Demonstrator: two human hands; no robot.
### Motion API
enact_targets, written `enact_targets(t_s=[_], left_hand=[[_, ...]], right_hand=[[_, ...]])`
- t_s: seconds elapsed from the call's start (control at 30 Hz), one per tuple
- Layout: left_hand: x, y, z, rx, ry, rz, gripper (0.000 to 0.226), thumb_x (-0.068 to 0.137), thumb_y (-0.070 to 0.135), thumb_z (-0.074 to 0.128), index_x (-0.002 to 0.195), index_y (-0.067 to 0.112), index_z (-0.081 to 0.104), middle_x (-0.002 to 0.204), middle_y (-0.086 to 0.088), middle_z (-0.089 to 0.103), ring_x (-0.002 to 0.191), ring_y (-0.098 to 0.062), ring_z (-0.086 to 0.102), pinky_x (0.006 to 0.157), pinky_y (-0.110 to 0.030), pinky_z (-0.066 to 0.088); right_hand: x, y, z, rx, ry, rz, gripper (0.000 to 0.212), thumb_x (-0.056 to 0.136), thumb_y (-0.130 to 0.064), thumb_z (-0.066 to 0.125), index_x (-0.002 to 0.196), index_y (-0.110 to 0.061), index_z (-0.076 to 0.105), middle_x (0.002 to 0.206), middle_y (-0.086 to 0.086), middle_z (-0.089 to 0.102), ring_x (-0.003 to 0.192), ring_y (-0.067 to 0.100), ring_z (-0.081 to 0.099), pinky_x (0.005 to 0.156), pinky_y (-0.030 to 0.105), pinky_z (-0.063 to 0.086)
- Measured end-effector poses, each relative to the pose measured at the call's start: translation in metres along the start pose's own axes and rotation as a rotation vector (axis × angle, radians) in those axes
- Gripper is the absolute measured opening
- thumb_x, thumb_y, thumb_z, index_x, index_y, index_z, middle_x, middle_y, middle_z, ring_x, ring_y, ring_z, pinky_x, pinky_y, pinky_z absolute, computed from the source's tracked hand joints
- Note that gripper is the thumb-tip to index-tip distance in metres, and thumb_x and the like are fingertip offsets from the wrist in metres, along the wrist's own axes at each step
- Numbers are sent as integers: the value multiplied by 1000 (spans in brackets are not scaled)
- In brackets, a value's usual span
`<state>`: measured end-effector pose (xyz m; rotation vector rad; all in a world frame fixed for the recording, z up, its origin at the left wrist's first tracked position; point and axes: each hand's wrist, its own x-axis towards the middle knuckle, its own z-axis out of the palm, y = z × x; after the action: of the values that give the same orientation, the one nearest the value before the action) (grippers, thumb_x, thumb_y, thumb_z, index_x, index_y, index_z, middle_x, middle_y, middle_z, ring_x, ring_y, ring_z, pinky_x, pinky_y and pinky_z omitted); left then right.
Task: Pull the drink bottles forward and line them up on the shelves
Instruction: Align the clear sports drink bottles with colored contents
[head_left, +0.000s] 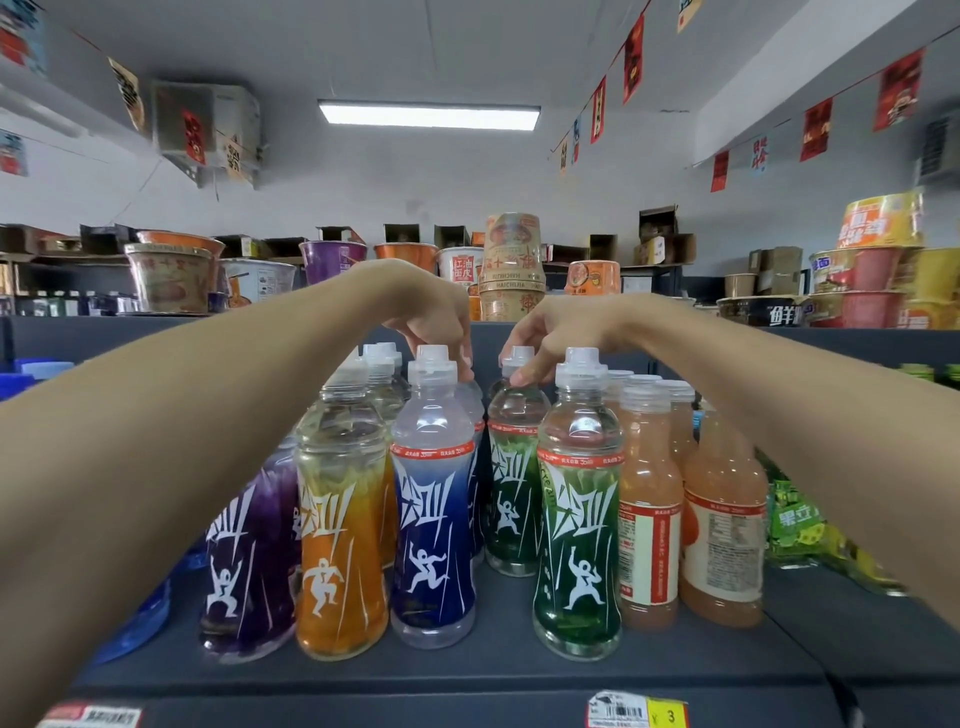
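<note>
Two hands are up and over the front row! The left hand (434, 312) arches down behind the clear plastic drink bottle with the blue label (434, 519), fingers curled onto the top of a second blue-labelled bottle (475, 415) tucked directly behind it. The front cap hides most of that grip, but it reads as a pinch at the neck. The right hand (550, 332) has thumb and fingers closed round the neck of the rear green-labelled clear bottle (514, 483), just under its white cap. That bottle stands well back from the shelf lip, behind and beside the front green-labelled bottle (579, 530) below the right wrist. Under the left forearm, a purple-labelled bottle (244, 551) and an orange-labelled bottle (340, 540) are already at the front of the dark grey shelf (519, 670), roughly level with the blue one. Under the right forearm, pale pink juice bottles (722, 519) stand forward too. So the front rank looks largely set, I'd say, though the green leader sits a touch nearer the edge. Left to do, by my reading: draw these two gripped back-rankers up close behind their leaders, then tackle the white-capped bottles (382, 358) deeper in, just beside the left fingers.
</note>
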<state>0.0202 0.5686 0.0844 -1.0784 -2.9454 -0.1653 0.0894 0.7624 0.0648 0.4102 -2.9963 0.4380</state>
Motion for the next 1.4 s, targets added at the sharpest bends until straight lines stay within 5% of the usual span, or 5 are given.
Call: enact_targets(t_s=[0.47, 0.67, 0.83, 1.07, 1.4], left_hand=[[-5, 1, 3, 0, 35, -2, 46, 76, 36, 86, 116, 17, 74, 113, 7, 66, 110, -20, 61, 67, -20, 46], [-20, 0, 3, -55, 121, 17, 34, 89, 47, 71, 114, 24, 73, 109, 9, 66, 105, -15, 62, 67, -21, 47], [-43, 7, 7, -18, 428, 66, 35, 100, 46, 53, 94, 18, 73, 92, -3, 74, 82, -15, 72, 72, -28, 58], [-65, 17, 55, -130, 700, 143, 43, 100, 46, 52, 78, 16, 75, 68, -3, 69, 51, -5, 56, 49, -21, 45], [-80, 42, 79, -205, 837, 108, 52, 103, 32, 50, 66, 2, 72, 63, -13, 69, 65, -29, 68, 71, -38, 57]], right_hand=[[-1, 5, 4, -12, 12, -35, 41, 83, -34, 83, 122, -25, 71, 89, -31, 71, 80, -11, 66, 78, 21, 44], [-18, -1, -2, 29, 102, 37, 72, 77, -72, 70, 140, -40, 57, 115, -27, 57, 105, 4, 61, 100, 33, 40], [-39, -11, 1, 170, 318, 61, 48, 90, -72, 51, 114, -34, 68, 101, -9, 76, 95, 8, 72, 75, 28, 53], [-78, -35, 46, 281, 633, -7, 45, 101, -54, 49, 89, -21, 77, 79, -11, 77, 80, 6, 73, 80, 31, 53], [-78, -49, 88, 361, 911, 35, 47, 102, -32, 50, 71, -1, 68, 62, 9, 70, 54, 14, 69, 64, 31, 54]])
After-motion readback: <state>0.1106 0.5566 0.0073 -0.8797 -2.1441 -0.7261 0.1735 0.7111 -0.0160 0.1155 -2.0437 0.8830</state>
